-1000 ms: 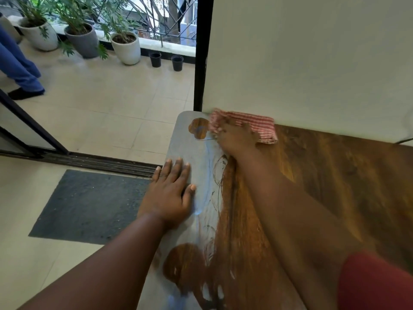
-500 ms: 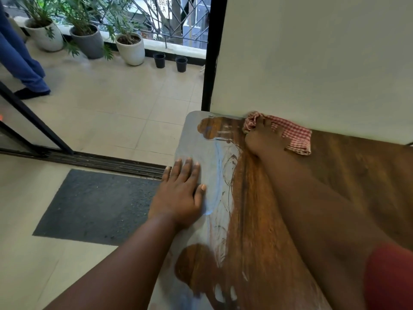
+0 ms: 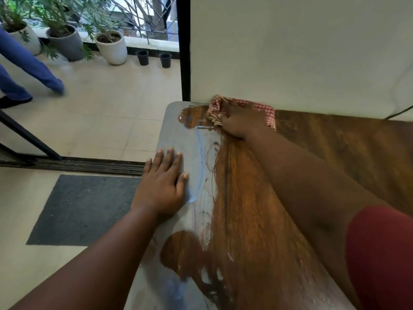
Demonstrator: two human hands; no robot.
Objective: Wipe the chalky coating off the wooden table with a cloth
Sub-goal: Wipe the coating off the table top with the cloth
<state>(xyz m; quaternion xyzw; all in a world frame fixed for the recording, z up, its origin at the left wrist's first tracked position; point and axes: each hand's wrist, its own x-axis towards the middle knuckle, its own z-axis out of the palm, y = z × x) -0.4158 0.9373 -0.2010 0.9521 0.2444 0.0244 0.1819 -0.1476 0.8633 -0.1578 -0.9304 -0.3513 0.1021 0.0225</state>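
The right hand [image 3: 240, 121] presses down on the red-checked cloth [image 3: 263, 109], its grip over the bunched fabric; whether the fingers curl round it or lie flat cannot be told, since they are hidden against the cloth; the arm reaches out long across the counter [image 3: 257, 220] to its far corner, by the pale wall [image 3: 290, 52]; the cloth shows at both sides of the hand, its frayed end towards the grey chalky coating [image 3: 176, 135]; the left hand [image 3: 162, 186] lies flat, palm down, fingers straight and close together, holding nothing, on that coating near the counter's left edge; bare brown wood lies between the two arms and under the right one.
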